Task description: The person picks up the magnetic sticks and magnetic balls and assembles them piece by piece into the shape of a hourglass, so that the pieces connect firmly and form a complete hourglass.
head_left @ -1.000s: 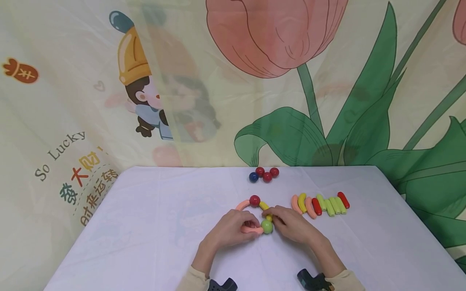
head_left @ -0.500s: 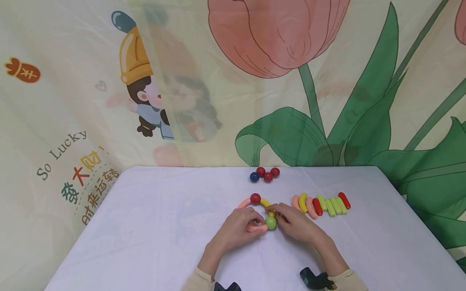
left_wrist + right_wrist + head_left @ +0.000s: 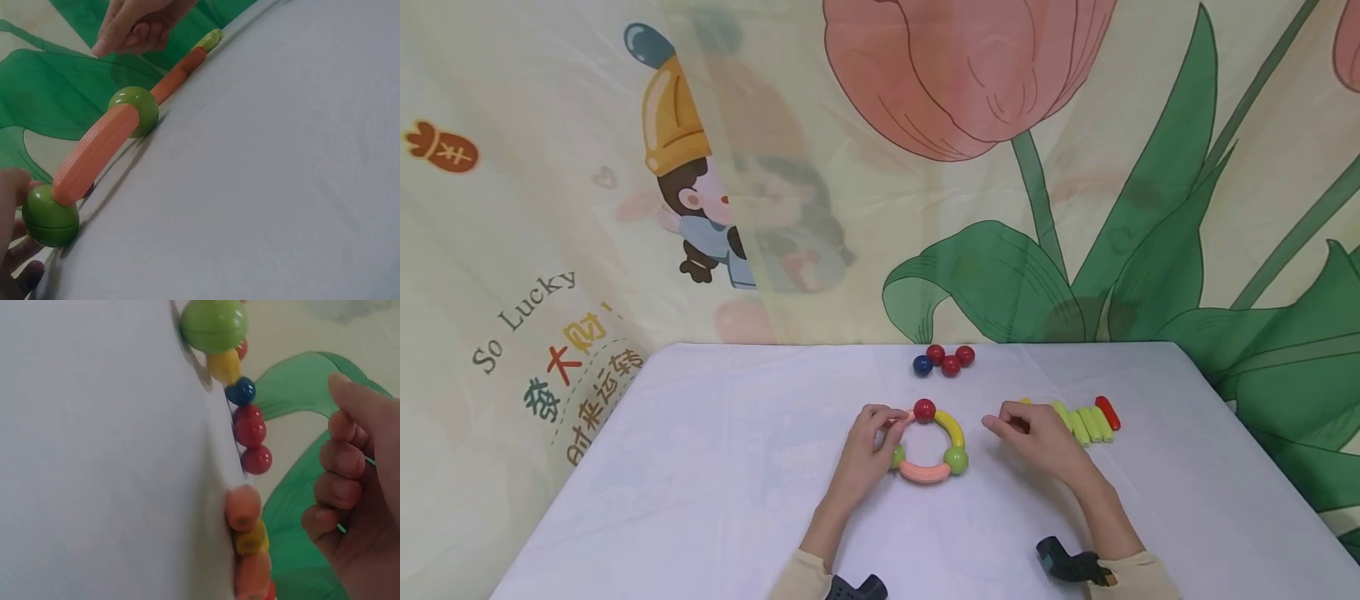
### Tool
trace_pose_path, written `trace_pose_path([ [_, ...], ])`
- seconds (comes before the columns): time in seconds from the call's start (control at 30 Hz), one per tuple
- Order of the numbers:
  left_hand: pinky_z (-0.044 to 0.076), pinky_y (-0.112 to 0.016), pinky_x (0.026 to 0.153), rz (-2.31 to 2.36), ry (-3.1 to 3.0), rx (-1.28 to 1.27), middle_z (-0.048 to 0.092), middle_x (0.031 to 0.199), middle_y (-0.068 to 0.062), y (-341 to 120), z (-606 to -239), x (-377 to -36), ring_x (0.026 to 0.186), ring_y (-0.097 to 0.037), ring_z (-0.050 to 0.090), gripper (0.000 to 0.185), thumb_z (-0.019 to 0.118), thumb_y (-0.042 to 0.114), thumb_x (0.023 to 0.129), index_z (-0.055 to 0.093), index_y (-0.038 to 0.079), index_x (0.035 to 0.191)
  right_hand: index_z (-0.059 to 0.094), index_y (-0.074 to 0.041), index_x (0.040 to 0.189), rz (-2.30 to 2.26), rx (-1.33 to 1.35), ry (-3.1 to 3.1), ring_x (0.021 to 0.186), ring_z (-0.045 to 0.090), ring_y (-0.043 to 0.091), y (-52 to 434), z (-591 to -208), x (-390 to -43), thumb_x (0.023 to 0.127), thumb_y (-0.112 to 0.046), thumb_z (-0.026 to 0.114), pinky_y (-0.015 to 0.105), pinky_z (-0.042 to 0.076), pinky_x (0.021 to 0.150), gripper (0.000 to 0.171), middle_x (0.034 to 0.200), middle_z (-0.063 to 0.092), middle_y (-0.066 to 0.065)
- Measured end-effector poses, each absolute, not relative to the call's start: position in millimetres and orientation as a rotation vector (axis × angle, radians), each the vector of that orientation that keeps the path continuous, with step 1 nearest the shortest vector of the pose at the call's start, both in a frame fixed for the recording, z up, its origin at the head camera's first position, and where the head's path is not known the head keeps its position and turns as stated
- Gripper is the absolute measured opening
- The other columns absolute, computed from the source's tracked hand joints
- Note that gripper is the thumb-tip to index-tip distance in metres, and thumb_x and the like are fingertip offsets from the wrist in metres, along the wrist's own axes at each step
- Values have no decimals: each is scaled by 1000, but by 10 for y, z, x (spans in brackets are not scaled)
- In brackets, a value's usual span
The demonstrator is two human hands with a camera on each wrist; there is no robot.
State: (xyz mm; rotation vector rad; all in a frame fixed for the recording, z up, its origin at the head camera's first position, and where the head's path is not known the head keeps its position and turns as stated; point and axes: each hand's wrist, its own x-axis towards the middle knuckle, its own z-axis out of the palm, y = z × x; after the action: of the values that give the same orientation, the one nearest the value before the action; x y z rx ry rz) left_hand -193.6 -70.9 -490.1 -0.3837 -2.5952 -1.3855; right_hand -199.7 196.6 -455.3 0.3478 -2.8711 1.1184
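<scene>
Head view: the ring of curved sticks and balls (image 3: pixel 928 444) lies flat on the white table (image 3: pixel 715 467), a red ball (image 3: pixel 924 409) at its far side, a yellow stick (image 3: pixel 951 427) on the right, a salmon stick (image 3: pixel 924 472) nearest the person. Left hand (image 3: pixel 867 446) sits at the ring's left edge, fingertips pinching the piece there beside a green ball (image 3: pixel 50 215). Right hand (image 3: pixel 1037 437) hovers just right of the ring, touching nothing, fingers loosely curled and empty. Behind it runs the row of spare sticks (image 3: pixel 1086 421); four loose balls (image 3: pixel 943 359) cluster farther back.
</scene>
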Motion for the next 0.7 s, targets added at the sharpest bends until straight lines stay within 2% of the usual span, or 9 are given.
trace_pose_path([
  [0.2,47,-37,94,-1388,-2603,-392,56,110,2,-725,-4976,-1938,104,-14,54,22,53,26,96,66,18,113,56,-11,69,1114,354,-2661,59,44,9,2222,-4535,-2013,95,-29,56,21,36,50,32,58,43,-4],
  [0.33,46,-39,97,-1358,-2602,-410,57,112,1,-726,-4994,-1951,109,-16,54,20,53,24,97,67,18,109,56,-7,71,1181,279,-2588,60,43,12,2431,-4539,-2016,95,-29,55,24,34,47,32,59,42,-1],
  [0.4,46,-39,97,-1344,-2604,-409,57,112,1,-725,-4997,-1954,108,-16,54,19,53,23,96,68,17,108,56,-8,73,1194,217,-2562,61,43,13,2544,-4596,-2033,95,-35,54,26,33,46,36,60,42,0],
  [0.47,46,-39,96,-1334,-2605,-408,58,111,1,-724,-4998,-1955,108,-16,55,19,53,22,96,68,16,106,56,-9,73,1186,144,-2540,62,42,13,2656,-4687,-2068,94,-48,50,26,33,46,44,62,43,1],
  [0.57,46,-39,96,-1330,-2606,-406,58,111,1,-723,-4993,-1950,107,-16,55,18,53,21,96,68,15,105,55,-13,68,1168,33,-2478,63,42,12,2800,-4844,-2142,89,-61,45,25,34,46,54,62,46,-1],
  [0.6,46,-39,96,-1330,-2607,-405,58,111,1,-722,-4991,-1947,107,-16,55,18,53,21,96,68,15,105,54,-13,65,1168,-9,-2461,63,43,12,2817,-4852,-2146,89,-61,46,24,35,46,54,62,47,-1],
  [0.7,46,-39,95,-1338,-2607,-402,57,111,2,-722,-4989,-1942,107,-16,54,18,54,21,96,68,16,104,51,-9,62,1206,-107,-2416,63,43,14,2817,-4784,-2115,91,-45,52,26,35,47,47,60,47,1],
])
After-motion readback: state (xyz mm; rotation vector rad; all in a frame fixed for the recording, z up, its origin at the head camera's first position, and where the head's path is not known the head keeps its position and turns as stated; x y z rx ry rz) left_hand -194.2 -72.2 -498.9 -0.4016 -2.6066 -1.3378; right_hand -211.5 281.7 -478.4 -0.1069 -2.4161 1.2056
